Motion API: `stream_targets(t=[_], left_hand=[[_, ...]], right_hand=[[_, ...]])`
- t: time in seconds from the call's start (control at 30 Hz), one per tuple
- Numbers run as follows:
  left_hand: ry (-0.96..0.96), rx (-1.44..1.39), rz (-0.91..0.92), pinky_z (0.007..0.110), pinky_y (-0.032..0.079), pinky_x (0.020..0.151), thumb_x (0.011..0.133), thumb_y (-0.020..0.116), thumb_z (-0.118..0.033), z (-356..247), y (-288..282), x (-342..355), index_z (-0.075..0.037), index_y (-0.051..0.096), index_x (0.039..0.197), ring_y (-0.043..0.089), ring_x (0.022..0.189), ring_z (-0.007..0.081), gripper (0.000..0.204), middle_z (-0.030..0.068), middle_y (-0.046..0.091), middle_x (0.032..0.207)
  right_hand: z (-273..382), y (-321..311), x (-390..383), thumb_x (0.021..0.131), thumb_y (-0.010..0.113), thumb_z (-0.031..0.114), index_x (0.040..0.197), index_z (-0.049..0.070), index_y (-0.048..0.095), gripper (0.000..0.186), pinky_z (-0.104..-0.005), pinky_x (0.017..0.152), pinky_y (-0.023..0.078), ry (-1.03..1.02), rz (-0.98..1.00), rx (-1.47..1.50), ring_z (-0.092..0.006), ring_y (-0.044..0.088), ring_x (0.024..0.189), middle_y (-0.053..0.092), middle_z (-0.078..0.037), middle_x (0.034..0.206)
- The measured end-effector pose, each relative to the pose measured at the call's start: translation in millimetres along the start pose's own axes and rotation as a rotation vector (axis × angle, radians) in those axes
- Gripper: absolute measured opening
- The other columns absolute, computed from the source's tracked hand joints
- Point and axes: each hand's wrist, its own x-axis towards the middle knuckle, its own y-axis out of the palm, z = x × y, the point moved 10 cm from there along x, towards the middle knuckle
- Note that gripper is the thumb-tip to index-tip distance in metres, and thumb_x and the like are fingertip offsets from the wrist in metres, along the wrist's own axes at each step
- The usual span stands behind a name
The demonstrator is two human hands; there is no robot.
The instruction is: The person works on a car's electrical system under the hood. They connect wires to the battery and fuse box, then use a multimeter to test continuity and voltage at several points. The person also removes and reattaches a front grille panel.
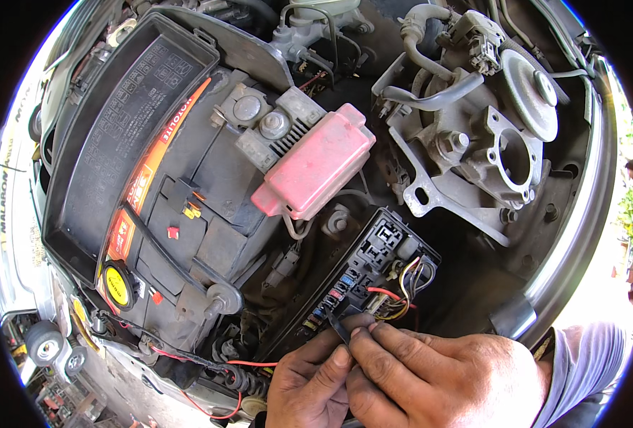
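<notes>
My hands meet at the lower edge of an open black fuse box (363, 246), which holds rows of small coloured fuses (336, 294). A thin dark pointed tool (338, 328) sticks out from between my fingers, its tip at the lower fuse row; its kind cannot be made out. My right hand (445, 374) has its fingertips pinched round the tool's near end. My left hand (313, 385) is closed just beside it, thumb and fingers against the same spot; whether it also grips the tool is hidden. A bundle of coloured wires (405, 289) enters the box by my right fingers.
Left of the box lies a car battery (224, 178) with a black lid (117, 121) on it. A small red fuse (173, 232) and a black relay (179, 191) rest there. A red terminal cover (316, 167) and a metal throttle body (459, 143) stand beyond.
</notes>
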Motion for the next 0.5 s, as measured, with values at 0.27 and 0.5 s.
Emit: stream_targets(t=[0.27, 0.5], left_hand=[[0.009, 0.022, -0.011, 0.029, 0.051, 0.103, 0.110, 0.055, -0.017, 0.8, 5.1, 2.0, 0.005, 0.058, 0.140, 0.066, 0.116, 0.0175, 0.037, 0.0117, 0.068, 0.129], [0.006, -0.007, 0.055, 0.027, 0.052, 0.096, 0.110, 0.056, -0.017, -1.8, 4.8, 2.3, 0.003, 0.061, 0.134, 0.067, 0.108, 0.0154, 0.032, 0.0092, 0.069, 0.120]], right_hand=[[-1.6, -7.9, -2.7, 0.074, 0.070, 0.012, 0.087, -0.002, 0.069, 0.020, -0.0345, 0.082, 0.067, 0.012, -0.080, -0.003, -0.0321, 0.077, 0.100, 0.075, -0.024, 0.105], [-7.3, -12.9, 2.9, 0.074, 0.070, 0.010, 0.087, -0.003, 0.069, 0.019, -0.0349, 0.080, 0.067, 0.083, -0.105, 0.105, -0.0334, 0.077, 0.098, 0.075, -0.025, 0.104]])
